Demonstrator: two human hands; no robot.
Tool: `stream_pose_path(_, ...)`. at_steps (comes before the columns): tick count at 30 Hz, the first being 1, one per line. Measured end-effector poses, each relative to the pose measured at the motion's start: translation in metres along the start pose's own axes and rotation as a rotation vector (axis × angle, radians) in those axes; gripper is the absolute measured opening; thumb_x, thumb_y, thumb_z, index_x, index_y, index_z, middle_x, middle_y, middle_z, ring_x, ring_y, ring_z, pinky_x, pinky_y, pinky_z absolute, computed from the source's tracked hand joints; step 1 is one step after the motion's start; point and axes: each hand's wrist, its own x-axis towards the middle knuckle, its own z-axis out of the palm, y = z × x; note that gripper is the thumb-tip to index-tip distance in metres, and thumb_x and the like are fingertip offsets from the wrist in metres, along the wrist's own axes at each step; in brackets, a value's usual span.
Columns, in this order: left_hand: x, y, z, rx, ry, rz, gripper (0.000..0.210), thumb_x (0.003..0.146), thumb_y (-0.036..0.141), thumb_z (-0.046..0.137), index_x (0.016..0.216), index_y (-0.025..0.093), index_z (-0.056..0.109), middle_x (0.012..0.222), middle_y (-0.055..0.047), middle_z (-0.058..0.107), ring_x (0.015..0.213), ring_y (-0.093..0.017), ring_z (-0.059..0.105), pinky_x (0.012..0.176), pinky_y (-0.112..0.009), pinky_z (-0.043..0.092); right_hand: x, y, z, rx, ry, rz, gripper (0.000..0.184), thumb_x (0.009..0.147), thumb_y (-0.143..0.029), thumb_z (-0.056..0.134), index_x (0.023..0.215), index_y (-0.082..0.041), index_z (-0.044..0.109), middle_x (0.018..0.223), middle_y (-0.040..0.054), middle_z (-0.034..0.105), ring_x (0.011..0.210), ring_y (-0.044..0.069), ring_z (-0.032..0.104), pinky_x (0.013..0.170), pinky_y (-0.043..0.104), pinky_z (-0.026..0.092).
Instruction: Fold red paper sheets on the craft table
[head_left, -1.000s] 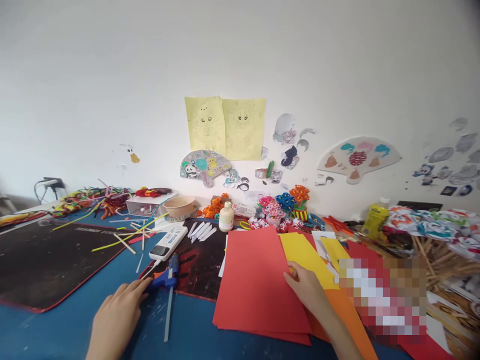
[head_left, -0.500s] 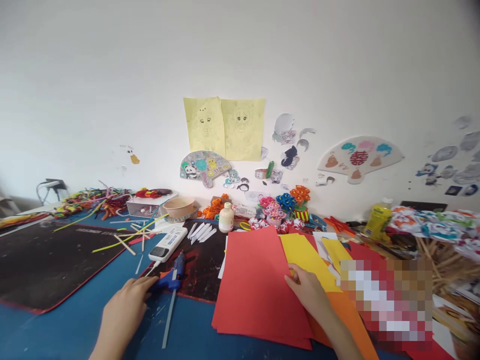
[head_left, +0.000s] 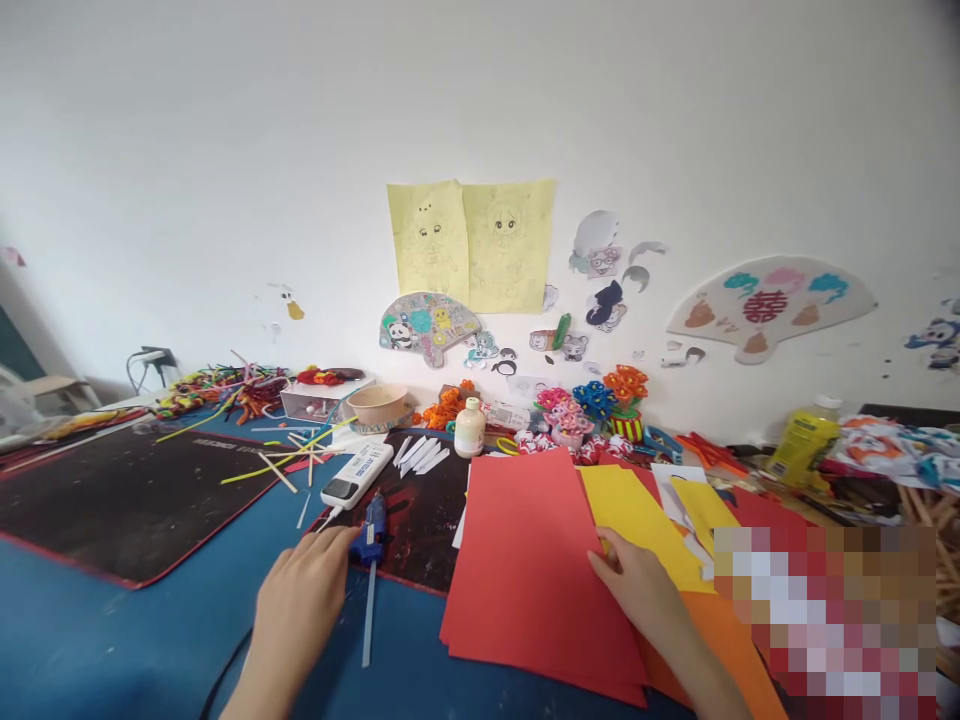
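Note:
My left hand (head_left: 309, 580) is closed round the handle of a blue hot glue gun (head_left: 373, 530) low over the table. A translucent glue stick (head_left: 369, 620) sticks out of its back end towards me. My right hand (head_left: 637, 575) has its fingers curled at the right edge of a stack of red paper sheets (head_left: 536, 570). Something yellow shows between thumb and forefinger, too small to make out. Yellow paper (head_left: 637, 510) and orange paper (head_left: 720, 640) lie partly under that hand and wrist.
A white power strip (head_left: 356, 475), white paper strips (head_left: 421, 455) and a cream bottle (head_left: 470, 428) stand or lie beyond the glue gun. Pipe-cleaner flowers (head_left: 592, 400) line the wall. A yellow bottle (head_left: 802, 445) stands at the right. A black mat (head_left: 127, 510) covers the left side.
The view has turned slightly left. My left hand has come further over the glue gun, which has turned a little so its glue stick points straighter towards me. My right hand stays at the red paper.

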Motion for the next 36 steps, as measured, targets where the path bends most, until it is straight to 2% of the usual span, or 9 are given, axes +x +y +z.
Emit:
stream_pose_path(3, 0.003, 0.045, -0.011, -0.219, 0.010, 0.156, 0.033, 0.091, 0.015, 0.039, 0.106, 0.024, 0.067, 0.104, -0.006, 0.071, 0.092, -0.021, 0.065, 0.077, -0.030, 0.045, 0.000, 0.000, 0.001, 0.010, 0.016, -0.004, 0.037, 0.086, -0.034, 0.043, 0.113, -0.018, 0.063, 0.072, 0.0043, 0.065, 0.068, 0.022, 0.062, 0.058, 0.026, 0.036)
stream_pose_path(9, 0.020, 0.179, -0.010, -0.524, -0.202, 0.536, 0.016, 0.085, 0.016, 0.050, 0.091, 0.021, 0.064, 0.070, -0.009, 0.065, 0.060, -0.021, 0.061, 0.057, -0.030, 0.035, 0.001, -0.005, -0.004, 0.080, 0.148, -0.008, 0.037, 0.085, -0.040, 0.042, 0.104, -0.020, 0.066, 0.065, 0.0026, 0.062, 0.062, 0.021, 0.059, 0.059, 0.028, 0.038)
stream_pose_path(12, 0.041, 0.232, 0.009, -0.656, -0.152, 0.523, 0.019, 0.091, 0.022, 0.044, 0.084, 0.019, 0.062, 0.078, -0.015, 0.064, 0.065, -0.022, 0.061, 0.058, -0.031, 0.032, -0.001, -0.009, -0.011, 0.145, 0.201, -0.016, 0.038, 0.084, -0.042, 0.042, 0.101, -0.020, 0.067, 0.065, 0.0036, 0.063, 0.062, 0.022, 0.058, 0.058, 0.029, 0.038)
stream_pose_path(15, 0.065, 0.263, 0.031, -0.853, -0.152, 0.365, 0.029, 0.095, 0.034, 0.039, 0.090, 0.017, 0.061, 0.083, -0.018, 0.064, 0.071, -0.023, 0.062, 0.062, -0.031, 0.030, -0.003, -0.015, -0.014, 0.211, 0.216, -0.009, 0.034, 0.084, -0.042, 0.041, 0.085, -0.021, 0.068, 0.059, 0.0036, 0.061, 0.056, 0.021, 0.055, 0.054, 0.030, 0.037)
stream_pose_path(18, 0.083, 0.275, 0.051, -0.995, -0.262, 0.088, 0.033, 0.092, 0.044, 0.042, 0.082, 0.018, 0.059, 0.071, -0.013, 0.062, 0.064, -0.022, 0.058, 0.062, -0.031, 0.028, -0.003, -0.022, -0.014, 0.294, 0.231, -0.065, 0.031, 0.084, -0.039, 0.042, 0.075, -0.020, 0.065, 0.063, 0.0051, 0.062, 0.055, 0.019, 0.055, 0.054, 0.030, 0.040)
stream_pose_path(22, 0.096, 0.269, 0.069, -1.300, -0.331, -0.078, 0.032, 0.082, 0.043, 0.056, 0.061, 0.021, 0.046, 0.057, -0.001, 0.051, 0.056, -0.016, 0.047, 0.058, -0.028, 0.026, -0.004, -0.031, -0.014, 0.475, 0.201, -0.158, 0.031, 0.081, -0.037, 0.052, 0.099, -0.018, 0.069, 0.095, 0.0096, 0.068, 0.073, 0.020, 0.062, 0.062, 0.029, 0.049)
stream_pose_path(28, 0.099, 0.257, 0.076, -1.609, -0.492, 0.021, 0.041, 0.084, 0.058, 0.048, 0.069, 0.020, 0.045, 0.055, 0.002, 0.052, 0.051, -0.014, 0.051, 0.053, -0.026, 0.036, -0.007, -0.038, -0.021, 0.816, 0.167, -0.086, 0.037, 0.082, -0.040, 0.058, 0.111, -0.019, 0.070, 0.116, 0.0114, 0.066, 0.099, 0.025, 0.064, 0.079, 0.032, 0.055)
stream_pose_path(32, 0.094, 0.257, 0.077, -1.862, -0.576, 0.034, 0.044, 0.080, 0.061, 0.055, 0.074, 0.018, 0.050, 0.055, 0.002, 0.055, 0.050, -0.012, 0.053, 0.053, -0.025, 0.040, -0.007, -0.036, -0.023, 0.922, 0.193, -0.064, 0.033, 0.080, -0.039, 0.062, 0.105, -0.018, 0.072, 0.108, 0.0119, 0.070, 0.094, 0.026, 0.067, 0.081, 0.037, 0.055)
stream_pose_path(36, 0.093, 0.258, 0.078, -1.921, -0.624, 0.010, 0.047, 0.076, 0.062, 0.060, 0.074, 0.016, 0.052, 0.057, 0.001, 0.058, 0.051, -0.011, 0.054, 0.053, -0.024, 0.041, -0.006, -0.035, -0.025, 1.045, 0.189, -0.007, 0.035, 0.074, -0.041, 0.071, 0.099, -0.018, 0.074, 0.101, 0.0121, 0.073, 0.093, 0.029, 0.068, 0.086, 0.043, 0.054)
